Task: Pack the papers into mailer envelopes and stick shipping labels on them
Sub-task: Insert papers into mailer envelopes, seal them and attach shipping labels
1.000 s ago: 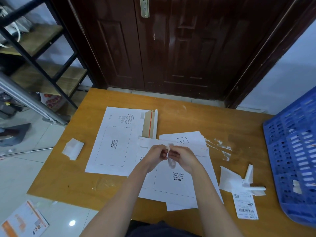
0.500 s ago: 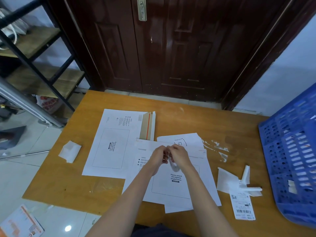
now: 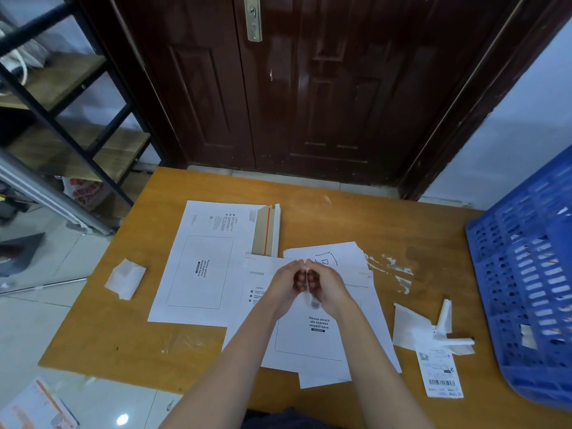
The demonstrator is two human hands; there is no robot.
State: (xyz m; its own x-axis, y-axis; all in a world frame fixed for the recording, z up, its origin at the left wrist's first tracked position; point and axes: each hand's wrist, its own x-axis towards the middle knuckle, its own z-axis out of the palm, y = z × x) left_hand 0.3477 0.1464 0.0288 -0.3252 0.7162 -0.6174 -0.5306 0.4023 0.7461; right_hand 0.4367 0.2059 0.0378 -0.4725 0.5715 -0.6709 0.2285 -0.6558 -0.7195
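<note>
My left hand [image 3: 286, 281] and my right hand [image 3: 325, 283] meet above a white mailer envelope [image 3: 309, 335] printed "Please attach waybill here". Both pinch a thin white strip [image 3: 308, 292] held upright between the fingertips. Sheets of paper [image 3: 337, 257] with a hand-drawn mark stick out from under that envelope's far edge. A second white mailer [image 3: 201, 267] lies to the left, its brown flap with a red line [image 3: 266, 230] folded open. A shipping label [image 3: 441, 374] with a barcode lies at the right.
The wooden table [image 3: 123, 335] carries crumpled backing paper at the left [image 3: 125, 278] and the right [image 3: 414, 331], plus torn scraps [image 3: 393, 267]. A blue plastic crate [image 3: 532, 274] stands at the right edge. A dark door [image 3: 294, 88] is behind, shelving [image 3: 62, 119] to the left.
My hands stay together over the near envelope, working the strip; they have turned so that the strip now stands upright between them. The camera view has tilted slightly.
</note>
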